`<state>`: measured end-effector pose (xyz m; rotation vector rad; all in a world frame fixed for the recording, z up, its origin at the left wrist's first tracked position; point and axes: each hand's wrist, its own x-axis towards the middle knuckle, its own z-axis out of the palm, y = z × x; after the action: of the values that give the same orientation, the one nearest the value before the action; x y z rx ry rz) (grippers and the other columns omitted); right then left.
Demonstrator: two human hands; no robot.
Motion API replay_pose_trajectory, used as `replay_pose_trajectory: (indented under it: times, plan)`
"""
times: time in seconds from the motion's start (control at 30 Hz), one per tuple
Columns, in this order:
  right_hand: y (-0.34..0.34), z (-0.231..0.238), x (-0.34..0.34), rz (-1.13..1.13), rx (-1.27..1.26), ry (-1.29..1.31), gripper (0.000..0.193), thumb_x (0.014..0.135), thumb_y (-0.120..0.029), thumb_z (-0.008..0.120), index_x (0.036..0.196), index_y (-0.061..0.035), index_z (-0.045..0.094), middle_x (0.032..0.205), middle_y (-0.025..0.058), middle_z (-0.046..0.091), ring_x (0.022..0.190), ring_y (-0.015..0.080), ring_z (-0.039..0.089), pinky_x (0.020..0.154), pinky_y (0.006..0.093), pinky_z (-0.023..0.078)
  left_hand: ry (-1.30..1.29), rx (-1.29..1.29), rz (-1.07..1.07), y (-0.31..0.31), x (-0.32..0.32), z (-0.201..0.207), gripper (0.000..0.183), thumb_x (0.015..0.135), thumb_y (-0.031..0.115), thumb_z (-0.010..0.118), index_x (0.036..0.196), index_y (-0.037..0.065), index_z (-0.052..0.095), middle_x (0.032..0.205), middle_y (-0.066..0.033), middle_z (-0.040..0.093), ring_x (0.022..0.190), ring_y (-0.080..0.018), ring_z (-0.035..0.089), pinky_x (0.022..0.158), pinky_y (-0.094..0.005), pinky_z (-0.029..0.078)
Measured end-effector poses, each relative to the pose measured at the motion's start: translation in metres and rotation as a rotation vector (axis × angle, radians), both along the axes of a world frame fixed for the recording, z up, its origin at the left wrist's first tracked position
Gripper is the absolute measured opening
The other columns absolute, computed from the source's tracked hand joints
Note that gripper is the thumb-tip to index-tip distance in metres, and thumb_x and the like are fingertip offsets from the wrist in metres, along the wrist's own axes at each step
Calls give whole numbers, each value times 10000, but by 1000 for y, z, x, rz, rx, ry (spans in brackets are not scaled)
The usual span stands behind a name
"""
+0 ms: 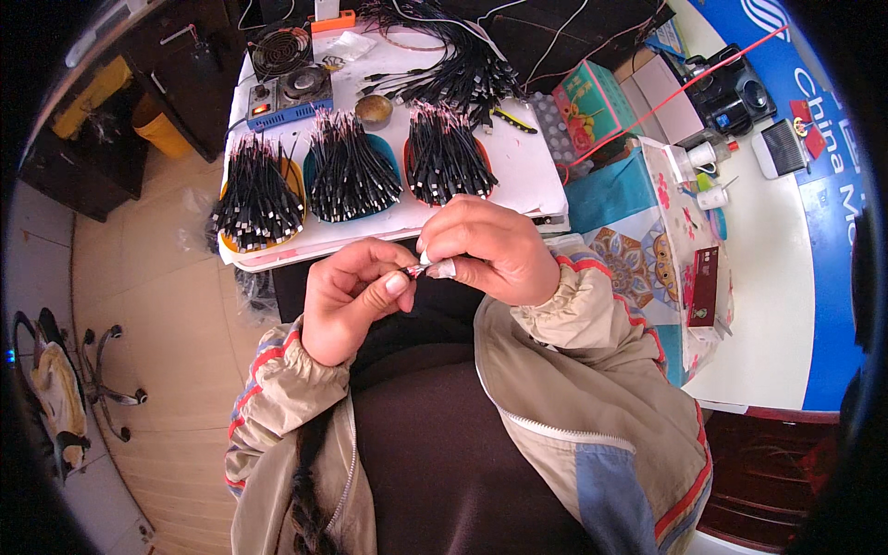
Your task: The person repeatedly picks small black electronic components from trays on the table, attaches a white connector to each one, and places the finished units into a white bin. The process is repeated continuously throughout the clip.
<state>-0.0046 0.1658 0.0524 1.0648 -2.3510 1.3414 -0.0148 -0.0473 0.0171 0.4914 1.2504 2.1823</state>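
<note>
1. Nearest, the left hand point(351, 296) and right hand point(486, 250) meet above the lap; both are curled shut, pinching the thin end of a small cable point(416, 269) between their fingertips.
2. Beyond them, on the white board point(527, 166), sit three trays; the orange tray point(294, 176), the blue tray point(319, 199) and the red tray point(412, 190) are each heaped with short black cables.
3. Farthest, a loose bundle of black cables point(458, 55) lies by a small heating pot point(301, 88); much work seems left.
</note>
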Motion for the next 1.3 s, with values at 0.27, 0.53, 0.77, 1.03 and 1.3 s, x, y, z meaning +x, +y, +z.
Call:
replay_pose_trajectory:
  times: [0.27,0.53,0.77,1.03,1.3]
  plan:
    - [4,-10,15,-54,-42,52,182,732,-31,643,901,-34,576,895,95,598,828,280,583,742,363,467,-104,250,18,6,4,-12,125,911,81,591,978,-24,597,726,-51,578,587,-65,463,488,-180,306]
    - [9,-10,15,-172,-53,-46,232,771,-123,740,940,-5,635,878,99,618,812,222,602,741,324,473,-208,395,-39,13,4,-20,139,892,87,613,948,-40,612,715,-72,576,562,-81,452,476,-205,292]
    - [-8,-2,16,-124,-100,-236,142,835,-76,680,905,11,593,875,68,597,760,160,563,673,272,450,-87,265,-8,13,-2,-20,114,885,57,617,944,-40,632,704,-70,606,560,-87,490,484,-203,337]
    - [-3,-14,12,47,-548,-1112,221,953,-202,556,1014,10,543,857,6,535,762,74,507,690,220,429,761,-335,245,3,-14,-12,80,879,-16,597,925,-42,656,742,-61,632,648,-111,584,599,-247,475]
    - [-8,-6,12,-255,69,266,288,681,-25,731,941,-43,607,888,79,595,782,241,585,658,324,445,-93,257,63,16,-4,-28,121,897,40,596,986,-38,623,737,-72,596,623,-88,507,512,-189,347]
